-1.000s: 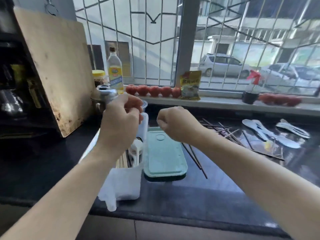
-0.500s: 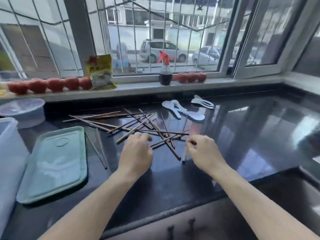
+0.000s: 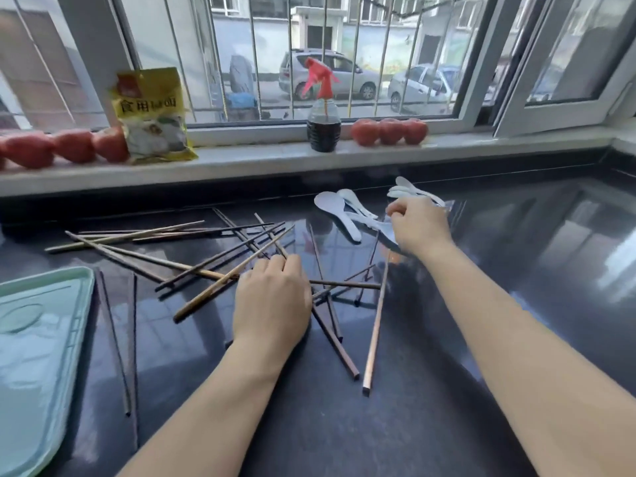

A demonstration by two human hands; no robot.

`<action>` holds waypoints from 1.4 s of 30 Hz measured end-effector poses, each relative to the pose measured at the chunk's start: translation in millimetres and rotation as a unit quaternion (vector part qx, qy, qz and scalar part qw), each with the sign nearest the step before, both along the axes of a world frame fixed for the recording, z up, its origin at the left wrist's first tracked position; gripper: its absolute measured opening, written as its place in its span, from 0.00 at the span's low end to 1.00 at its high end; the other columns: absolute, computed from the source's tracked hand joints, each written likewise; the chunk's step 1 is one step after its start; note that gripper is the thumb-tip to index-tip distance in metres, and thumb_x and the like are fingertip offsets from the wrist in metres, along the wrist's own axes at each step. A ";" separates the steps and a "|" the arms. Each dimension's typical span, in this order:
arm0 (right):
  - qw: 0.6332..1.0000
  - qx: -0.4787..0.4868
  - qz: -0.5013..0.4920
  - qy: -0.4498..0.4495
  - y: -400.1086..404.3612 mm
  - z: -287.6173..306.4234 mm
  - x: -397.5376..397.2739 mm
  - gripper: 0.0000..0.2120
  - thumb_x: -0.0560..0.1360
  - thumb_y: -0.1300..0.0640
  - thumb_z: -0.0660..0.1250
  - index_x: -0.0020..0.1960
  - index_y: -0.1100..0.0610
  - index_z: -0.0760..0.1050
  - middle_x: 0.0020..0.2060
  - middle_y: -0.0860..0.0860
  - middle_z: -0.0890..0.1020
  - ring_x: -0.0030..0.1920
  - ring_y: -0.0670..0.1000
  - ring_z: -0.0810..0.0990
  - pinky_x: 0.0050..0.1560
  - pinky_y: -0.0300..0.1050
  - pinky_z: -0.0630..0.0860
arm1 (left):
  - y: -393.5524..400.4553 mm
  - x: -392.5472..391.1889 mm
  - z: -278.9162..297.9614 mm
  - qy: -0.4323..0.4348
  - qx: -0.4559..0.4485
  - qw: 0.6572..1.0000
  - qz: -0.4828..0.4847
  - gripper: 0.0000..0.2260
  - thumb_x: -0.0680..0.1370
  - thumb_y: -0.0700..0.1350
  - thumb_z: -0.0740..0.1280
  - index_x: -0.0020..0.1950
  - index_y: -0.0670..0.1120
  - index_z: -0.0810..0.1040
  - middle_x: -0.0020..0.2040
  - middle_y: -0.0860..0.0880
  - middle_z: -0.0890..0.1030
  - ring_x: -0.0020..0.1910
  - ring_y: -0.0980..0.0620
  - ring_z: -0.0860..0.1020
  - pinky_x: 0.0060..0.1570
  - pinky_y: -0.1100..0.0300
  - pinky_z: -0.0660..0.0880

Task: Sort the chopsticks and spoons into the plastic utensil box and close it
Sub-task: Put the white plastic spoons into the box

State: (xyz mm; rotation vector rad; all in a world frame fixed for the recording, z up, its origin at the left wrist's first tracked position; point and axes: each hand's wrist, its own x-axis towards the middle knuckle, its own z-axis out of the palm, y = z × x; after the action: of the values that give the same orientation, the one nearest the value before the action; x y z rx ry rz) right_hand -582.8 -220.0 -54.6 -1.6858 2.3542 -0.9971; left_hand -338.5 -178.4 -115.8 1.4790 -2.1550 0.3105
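Note:
Several dark and light wooden chopsticks [image 3: 206,293] lie crossed in a loose heap on the black counter [image 3: 516,304]. My left hand [image 3: 272,304] rests on the heap's middle, its fingers curled down over a few chopsticks. Behind the heap lie white spoons [image 3: 329,204], with two more spoons [image 3: 406,191] further right. My right hand [image 3: 418,228] is over the spoons, fingers curled, pinching the handle of a spoon [image 3: 373,224]. The pale green box lid [image 3: 34,356] lies flat at the left edge. The utensil box itself is out of view.
On the windowsill [image 3: 258,160] stand a yellow packet [image 3: 153,115], a dark spray bottle [image 3: 323,129] with a red trigger, and rows of tomatoes [image 3: 389,131]. One long light chopstick [image 3: 375,325] points toward the counter's front edge.
The view swung right, away from the box. My right hand left the chopsticks and reached back-right to the spoons. My left hand stayed on the chopstick heap.

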 end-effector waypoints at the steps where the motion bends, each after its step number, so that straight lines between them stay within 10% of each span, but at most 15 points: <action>1: 1.000 0.003 0.006 0.004 -20.6 -0.6 -1.2 0.14 0.76 0.63 0.62 0.52 0.54 0.85 0.56 0.53 0.84 0.62 0.57 0.78 0.61 0.48 0.75 | -0.7 -0.3 -0.7 -0.001 0.002 1.000 0.002 0.06 0.79 0.45 0.63 0.44 0.46 0.76 0.42 0.45 0.80 0.42 0.41 0.77 0.39 0.49 0.72; 17: 0.992 0.104 -0.067 -0.011 -137.7 -32.9 2.0 0.06 0.76 0.57 0.68 0.45 0.58 0.73 0.53 0.60 0.82 0.53 0.61 0.79 0.45 0.47 0.70 | 1.8 -7.5 6.8 0.026 -0.016 1.000 -0.006 0.08 0.79 0.45 0.61 0.48 0.45 0.79 0.46 0.48 0.79 0.49 0.45 0.75 0.48 0.49 0.74; 22: 0.992 0.112 -0.055 -0.015 -135.6 -31.4 4.2 0.09 0.76 0.58 0.66 0.39 0.59 0.69 0.53 0.60 0.82 0.56 0.64 0.79 0.53 0.52 0.76 | -13.6 -31.9 43.0 0.176 0.020 0.984 -0.034 0.07 0.79 0.43 0.64 0.53 0.46 0.81 0.49 0.51 0.81 0.51 0.49 0.76 0.51 0.56 0.73; 24: 0.992 0.115 -0.053 -0.020 -135.5 -32.2 4.7 0.09 0.76 0.59 0.66 0.39 0.59 0.68 0.49 0.59 0.81 0.54 0.63 0.80 0.55 0.54 0.78 | -35.8 -50.1 63.1 0.355 0.155 0.922 -0.015 0.08 0.80 0.43 0.63 0.53 0.48 0.81 0.47 0.53 0.81 0.47 0.53 0.78 0.46 0.61 0.75; 29: 0.990 0.027 -0.033 -0.136 -130.4 -12.0 -2.7 0.05 0.76 0.60 0.69 0.43 0.59 0.78 0.41 0.57 0.82 0.47 0.61 0.79 0.45 0.47 0.75 | -96.4 -85.1 80.2 0.769 0.367 0.524 -0.001 0.09 0.82 0.39 0.61 0.58 0.41 0.79 0.51 0.44 0.82 0.49 0.46 0.81 0.50 0.55 0.80; 35: 0.972 -0.026 0.218 -0.089 -102.3 52.1 39.8 0.08 0.76 0.51 0.73 0.44 0.56 0.81 0.38 0.49 0.82 0.39 0.48 0.79 0.39 0.39 0.73 | -135.7 -92.4 73.9 0.813 0.367 0.447 -0.060 0.12 0.85 0.51 0.62 0.62 0.43 0.70 0.59 0.40 0.78 0.57 0.42 0.81 0.61 0.46 0.79; 39: 0.928 0.071 0.351 -0.104 -90.7 41.8 51.4 0.03 0.75 0.54 0.74 0.44 0.53 0.84 0.38 0.45 0.86 0.42 0.43 0.83 0.46 0.39 0.78 | -146.6 -76.3 74.9 0.865 0.333 0.372 -0.054 0.16 0.86 0.38 0.53 0.72 0.33 0.63 0.64 0.36 0.77 0.46 0.39 0.81 0.39 0.46 0.83; 42: 0.960 0.042 0.259 -0.099 -96.2 29.2 -1.3 0.04 0.78 0.54 0.70 0.49 0.51 0.84 0.44 0.45 0.86 0.48 0.45 0.83 0.50 0.41 0.76 | -142.2 -80.9 77.6 0.866 0.343 0.364 -0.008 0.12 0.86 0.38 0.52 0.60 0.31 0.70 0.55 0.39 0.78 0.43 0.43 0.82 0.35 0.48 0.83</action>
State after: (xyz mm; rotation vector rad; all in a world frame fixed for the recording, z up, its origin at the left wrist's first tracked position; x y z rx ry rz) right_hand -584.1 -316.2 -25.4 -1.9155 1.6699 -0.8955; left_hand -419.3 -320.6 -38.2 0.8755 -0.2645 -1.6363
